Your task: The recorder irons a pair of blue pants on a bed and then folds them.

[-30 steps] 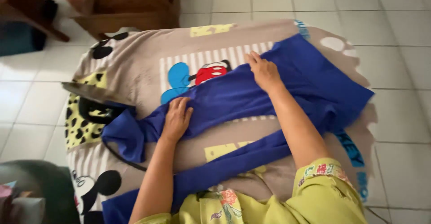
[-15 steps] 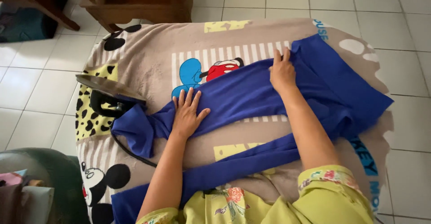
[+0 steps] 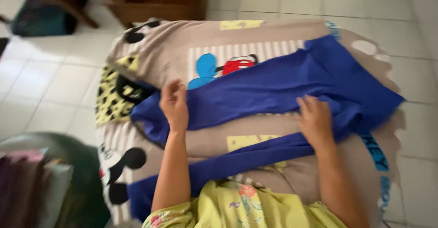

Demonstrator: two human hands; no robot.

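While the picture is motion-blurred, the layout reads clearly enough. Item: blue garment (image 3: 273, 89), long and narrow, spread over a cartoon-print blanket (image 3: 173, 54) laid on a white tiled floor (image 3: 50, 82); its long axis runs from lower left up to upper right, with a second blue strip (image 3: 246, 157) lying nearer the person, roughly parallel. Left hand (image 3: 174, 104): at the garment's left end, fingers curled over the cloth edge, seemingly pinching it, though blur leaves the grip uncertain. Right hand (image 3: 315, 122): resting palm-down, fingers loose, on the lower edge of the garment's wide right part, holding nothing. An iron (image 3: 130, 90), dark-handled, sits just left of the left hand, touching or nearly touching the cloth. Open blanket lies between the two blue strips and beyond the garment; wooden furniture (image 3: 159, 2) stands past the far edge.
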